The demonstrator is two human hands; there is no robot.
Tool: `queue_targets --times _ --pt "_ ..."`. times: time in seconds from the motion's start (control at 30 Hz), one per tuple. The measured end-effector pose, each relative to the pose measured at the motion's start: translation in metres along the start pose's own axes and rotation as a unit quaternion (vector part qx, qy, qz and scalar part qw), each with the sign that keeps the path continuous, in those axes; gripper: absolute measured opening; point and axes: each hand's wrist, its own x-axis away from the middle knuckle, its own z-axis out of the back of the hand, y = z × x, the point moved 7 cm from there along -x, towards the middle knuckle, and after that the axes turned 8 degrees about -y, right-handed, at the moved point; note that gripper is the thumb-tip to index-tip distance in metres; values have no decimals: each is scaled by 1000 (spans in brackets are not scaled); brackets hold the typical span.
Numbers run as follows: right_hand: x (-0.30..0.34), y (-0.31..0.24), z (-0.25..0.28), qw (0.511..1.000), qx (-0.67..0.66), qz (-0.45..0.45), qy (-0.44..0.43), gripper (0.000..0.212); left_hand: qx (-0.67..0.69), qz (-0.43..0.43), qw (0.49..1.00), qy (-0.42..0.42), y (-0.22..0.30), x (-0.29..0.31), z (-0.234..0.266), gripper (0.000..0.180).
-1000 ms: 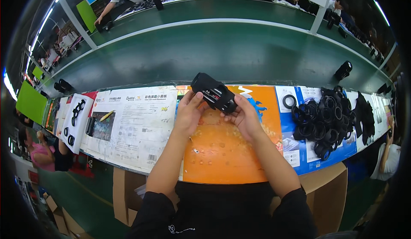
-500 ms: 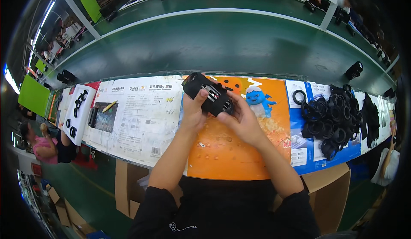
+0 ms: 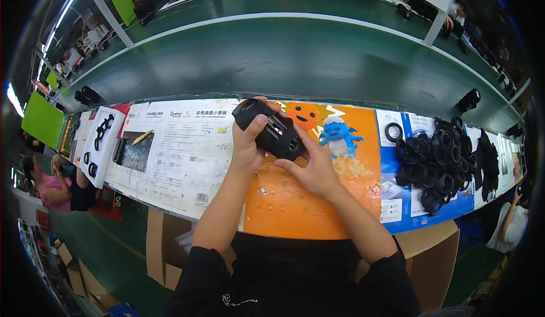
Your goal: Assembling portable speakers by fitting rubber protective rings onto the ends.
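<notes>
Both my hands hold a black binoculars body (image 3: 278, 135) above the orange part of the tabletop. It lies tilted, with a round opening at its upper-left end and shiny metal parts in the slot along its middle. My left hand (image 3: 250, 141) is wrapped round its left side, thumb on top and fingertips showing over the far edge. My right hand (image 3: 312, 161) grips the lower-right end, with the thumb along the near side and fingers behind. The fingers under the body are hidden.
Right of me lies a heap of black rubber rings (image 3: 434, 161), with a single ring (image 3: 392, 132) beside it. At left are a yellow pen (image 3: 142, 138) and a white foam tray (image 3: 102, 147) holding black parts. Binoculars (image 3: 469, 100) stand on the green shelf. Cardboard boxes (image 3: 423, 260) sit below the table.
The binoculars body has turned slightly in my hands and shifted a little left and down. My right thumb has slid left along its near side. The view has tilted a little.
</notes>
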Motion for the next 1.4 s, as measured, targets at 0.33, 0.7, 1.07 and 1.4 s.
queue_targets --times 0.33,0.7,1.07,1.4 --pt "2 -11 -7 993 108 50 20 97 37 -43 998 -40 20 -3 -2 77" --pt "6 0 -13 997 -53 51 9 90 11 -13 996 -87 10 2 -13 89" --pt "15 -30 -16 978 153 113 88 81 22 -17 994 -108 10 4 -18 74" --pt "16 -18 -15 987 63 126 76 81 38 -1 987 -154 4 7 -23 82"
